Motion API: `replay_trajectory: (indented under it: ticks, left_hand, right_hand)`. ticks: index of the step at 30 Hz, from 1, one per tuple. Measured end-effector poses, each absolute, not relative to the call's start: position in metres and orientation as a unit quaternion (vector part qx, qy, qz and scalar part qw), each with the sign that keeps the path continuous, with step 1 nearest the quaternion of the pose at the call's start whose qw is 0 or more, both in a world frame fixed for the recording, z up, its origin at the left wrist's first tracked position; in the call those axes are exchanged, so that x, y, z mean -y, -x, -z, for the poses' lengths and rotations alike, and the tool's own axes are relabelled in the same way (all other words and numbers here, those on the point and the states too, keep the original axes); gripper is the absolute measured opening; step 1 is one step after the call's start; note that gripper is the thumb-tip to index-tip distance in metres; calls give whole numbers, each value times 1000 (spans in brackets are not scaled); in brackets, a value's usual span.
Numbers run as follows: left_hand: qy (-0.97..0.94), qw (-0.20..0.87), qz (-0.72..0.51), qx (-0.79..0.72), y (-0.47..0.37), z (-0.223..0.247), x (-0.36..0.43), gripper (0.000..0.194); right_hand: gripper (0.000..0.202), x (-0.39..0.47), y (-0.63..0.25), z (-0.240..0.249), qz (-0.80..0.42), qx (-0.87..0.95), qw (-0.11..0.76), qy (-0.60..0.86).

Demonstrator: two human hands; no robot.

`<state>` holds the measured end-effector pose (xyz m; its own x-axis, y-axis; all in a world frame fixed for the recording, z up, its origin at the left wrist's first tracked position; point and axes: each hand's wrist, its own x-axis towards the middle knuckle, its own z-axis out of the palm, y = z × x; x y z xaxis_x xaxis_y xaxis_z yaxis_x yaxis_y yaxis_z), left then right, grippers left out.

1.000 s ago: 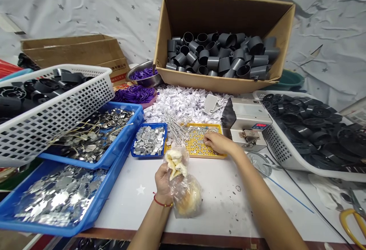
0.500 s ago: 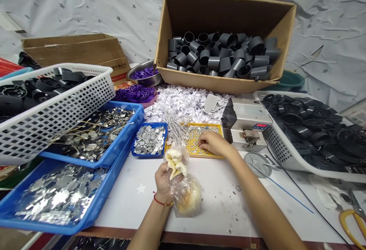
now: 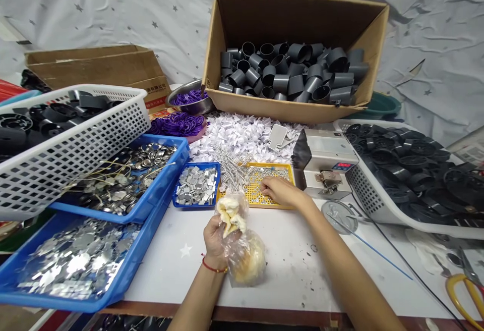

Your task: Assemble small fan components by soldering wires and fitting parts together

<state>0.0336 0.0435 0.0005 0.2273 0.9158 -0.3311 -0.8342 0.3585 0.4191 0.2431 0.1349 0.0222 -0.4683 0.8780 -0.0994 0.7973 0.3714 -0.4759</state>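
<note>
My left hand (image 3: 214,240), with a red string bracelet at the wrist, is closed round a clear plastic bag holding bread. A torn piece of bread (image 3: 230,216) sticks up from the bag's top, and a round bun (image 3: 249,260) hangs inside it. My right hand (image 3: 279,190) rests over the yellow perforated tray (image 3: 257,201), fingers curled down among small metal parts (image 3: 270,171). What its fingertips pinch, if anything, is hidden. Beside it on the tray's left lies a bundle of white wires (image 3: 231,167). A small blue tray (image 3: 196,184) of flat metal pieces stands further left.
A grey machine (image 3: 328,162) with a red display stands right of the yellow tray. Behind are white pieces (image 3: 238,134) and a cardboard box (image 3: 287,106) of dark cylinders. Baskets and blue trays (image 3: 124,280) flank the left; scissors (image 3: 463,290) and a white basket (image 3: 363,195) the right.
The view has shifted very slightly. My right hand stays over the yellow tray with its fingers a little more curled, and my left hand still holds the bagged bread.
</note>
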Motion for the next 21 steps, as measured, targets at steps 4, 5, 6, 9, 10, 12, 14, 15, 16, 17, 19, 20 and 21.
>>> replay_trajectory:
  ticks: [4, 5, 6, 9, 10, 12, 14, 15, 16, 17, 19, 20, 21]
  left_hand:
    - [-77, 783, -561, -258, -33, 1, -44, 14]
    - [-77, 785, -560, -252, -33, 1, -44, 13]
    - [-77, 787, -560, -247, -33, 2, -44, 12]
    - [-78, 787, -563, -241, -32, 4, -44, 12]
    - [-79, 785, -565, -243, -32, 4, -44, 12]
    - [-80, 779, -569, -250, -32, 4, -44, 13]
    - [-81, 774, -572, -257, -33, 3, -44, 14]
    - [-82, 774, -572, -260, -33, 2, -44, 14]
    - [-82, 774, -570, -262, -34, 2, -44, 15]
    - [-82, 776, -568, -263, -34, 1, -44, 15]
    - [-81, 780, -563, -261, -34, 1, -44, 15]
    - [-82, 782, -562, -258, -34, 1, -44, 15]
    - [-83, 783, -561, -256, -33, 1, -45, 14]
  right_hand:
    - [15, -136, -258, -31, -232, 804, 70, 543]
    - [16, -136, -261, -33, -229, 796, 61, 556]
    - [16, -135, -264, -35, -227, 789, 50, 569]
    - [18, -133, -266, -37, -226, 770, 16, 596]
    - [18, -132, -265, -38, -227, 766, 7, 601]
    - [18, -131, -263, -38, -231, 760, -7, 607]
    - [18, -130, -261, -39, -234, 758, -15, 608]
    - [18, -129, -261, -40, -234, 758, -16, 609]
    - [17, -129, -260, -40, -234, 758, -17, 609]
    - [17, -129, -260, -40, -233, 758, -17, 610]
    - [17, -129, -260, -39, -231, 758, -14, 610]
    - [17, -129, -260, -39, -231, 758, -12, 610]
    - [18, -129, -260, -38, -230, 758, -9, 610]
